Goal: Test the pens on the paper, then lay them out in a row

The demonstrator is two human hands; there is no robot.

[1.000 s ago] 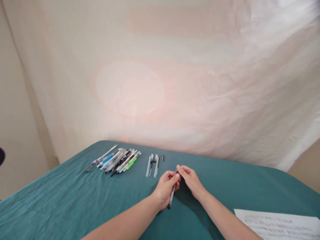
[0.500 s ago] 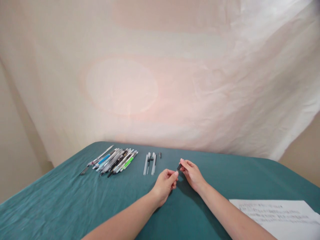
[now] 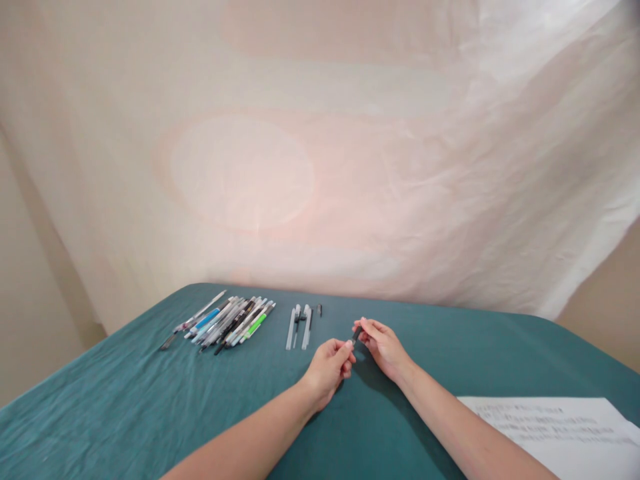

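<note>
Between my hands is a slim pen [image 3: 357,335] with a dark section showing; the rest of it is hidden by my fingers. My left hand [image 3: 327,370] is closed, pinching its lower end between thumb and fingers. Thumb and fingertips of my right hand [image 3: 384,348] are closed on the upper, dark end. Left of my hands lie a few pen parts: a clear barrel [image 3: 291,329], another clear barrel [image 3: 307,331], and a thin dark-tipped piece between them. A small dark pen cap [image 3: 319,310] lies a little further right.
A pile of pens [image 3: 235,323], mostly grey, black and white with a blue and a green one, lies at the left on the green tablecloth [image 3: 125,400]. At the front right is a sheet of paper [image 3: 555,427] with blurred writing. A pale cloth [image 3: 350,167] hangs behind the table.
My right fingers have shifted slightly down and left along the pen, with a finger now nearer my left hand. Both hands keep hold of it, and the things on the table have not moved.
</note>
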